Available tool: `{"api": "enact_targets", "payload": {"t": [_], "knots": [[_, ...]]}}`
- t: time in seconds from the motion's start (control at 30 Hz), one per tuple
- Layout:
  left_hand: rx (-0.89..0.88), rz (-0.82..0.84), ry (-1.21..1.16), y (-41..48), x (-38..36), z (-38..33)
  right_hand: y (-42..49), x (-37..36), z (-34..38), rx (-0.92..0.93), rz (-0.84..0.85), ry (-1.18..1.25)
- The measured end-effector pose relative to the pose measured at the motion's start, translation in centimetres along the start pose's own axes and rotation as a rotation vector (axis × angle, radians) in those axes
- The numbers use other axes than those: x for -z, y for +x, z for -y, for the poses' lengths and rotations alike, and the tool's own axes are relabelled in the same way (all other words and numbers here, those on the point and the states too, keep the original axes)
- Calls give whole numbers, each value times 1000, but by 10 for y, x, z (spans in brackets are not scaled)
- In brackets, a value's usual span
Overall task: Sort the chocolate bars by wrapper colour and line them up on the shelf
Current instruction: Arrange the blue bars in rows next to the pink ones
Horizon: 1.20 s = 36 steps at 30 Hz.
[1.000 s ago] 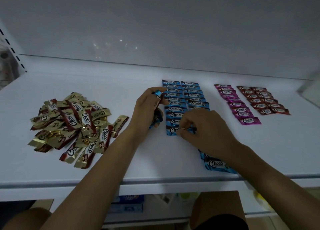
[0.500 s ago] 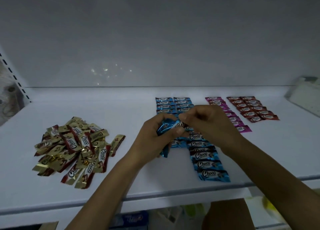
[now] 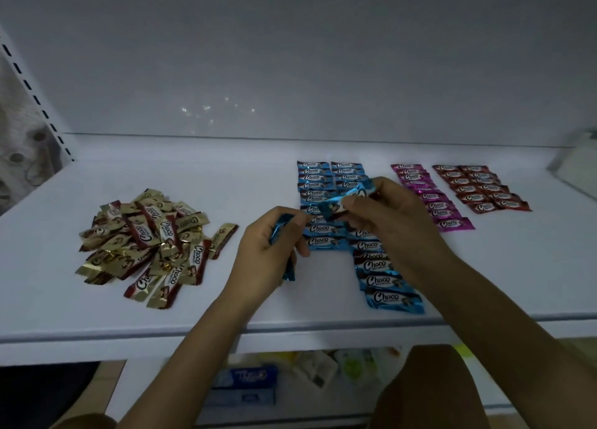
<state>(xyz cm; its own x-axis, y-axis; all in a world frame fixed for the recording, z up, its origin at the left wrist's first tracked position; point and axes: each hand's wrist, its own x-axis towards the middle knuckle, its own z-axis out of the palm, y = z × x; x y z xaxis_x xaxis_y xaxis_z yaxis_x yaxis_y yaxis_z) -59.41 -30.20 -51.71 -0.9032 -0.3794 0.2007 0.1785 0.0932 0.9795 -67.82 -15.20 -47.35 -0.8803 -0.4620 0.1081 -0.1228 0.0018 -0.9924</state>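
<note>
Two columns of blue chocolate bars (image 3: 329, 183) lie lined up on the white shelf (image 3: 245, 176); the right column runs down to the front edge (image 3: 394, 299). My left hand (image 3: 268, 254) grips a small bunch of blue bars (image 3: 286, 268) just left of the columns. My right hand (image 3: 391, 222) pinches a single blue bar (image 3: 350, 197) held above the columns. A pink column (image 3: 433, 199) and two red columns (image 3: 478, 188) lie further right. A loose heap of gold and red-gold bars (image 3: 151, 244) sits at the left.
A pale object (image 3: 578, 167) stands at the shelf's far right. A slotted upright (image 3: 35, 96) rises at the left. Below the shelf's front lip (image 3: 129, 335) a lower level holds boxes and packets (image 3: 245, 386). Bare shelf lies between the heap and the blue bars.
My right hand left the blue row on the shelf, came to my left hand and pulled one blue bar out of the bunch. The camera view tilted up.
</note>
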Motion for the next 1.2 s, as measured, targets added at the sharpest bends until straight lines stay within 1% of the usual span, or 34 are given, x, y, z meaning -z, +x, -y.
{"api": "enact_targets", "payload": {"t": [0.03,0.1,0.17,0.2,0.3,0.4,0.53,0.63,0.73,0.8,0.87,0.9,1.1,1.2], "knots": [[19,-52,17,0,1,3,2,4,1,45,22,-106],[82,-137,-42,1,2,5,5,9,1,126,179,-413],[138,-168,-159,1,0,3,9,9,-4,149,333,-669],[140,-171,-177,1,0,1,12,9,-8,158,370,-733],[115,-186,-177,-2,2,1,21,4,-11,179,420,-808],[90,-149,-201,-1,9,3,27,-3,-16,210,460,-879],[46,-120,-130,-2,8,3,32,-6,-27,330,423,-1001],[40,-93,-172,-4,8,0,34,-2,-33,354,370,-964],[41,-66,-219,-3,10,1,32,-4,-29,316,284,-730],[43,-33,-236,-2,11,3,28,-11,-22,286,330,-601],[51,-7,-272,-3,11,2,25,-19,-19,280,374,-570],[58,-3,-292,-4,12,1,25,-23,-18,279,368,-555],[123,-38,-423,-2,13,2,29,-29,-18,232,256,-436],[125,-51,-462,-1,12,2,27,-28,-18,213,214,-410]]}}
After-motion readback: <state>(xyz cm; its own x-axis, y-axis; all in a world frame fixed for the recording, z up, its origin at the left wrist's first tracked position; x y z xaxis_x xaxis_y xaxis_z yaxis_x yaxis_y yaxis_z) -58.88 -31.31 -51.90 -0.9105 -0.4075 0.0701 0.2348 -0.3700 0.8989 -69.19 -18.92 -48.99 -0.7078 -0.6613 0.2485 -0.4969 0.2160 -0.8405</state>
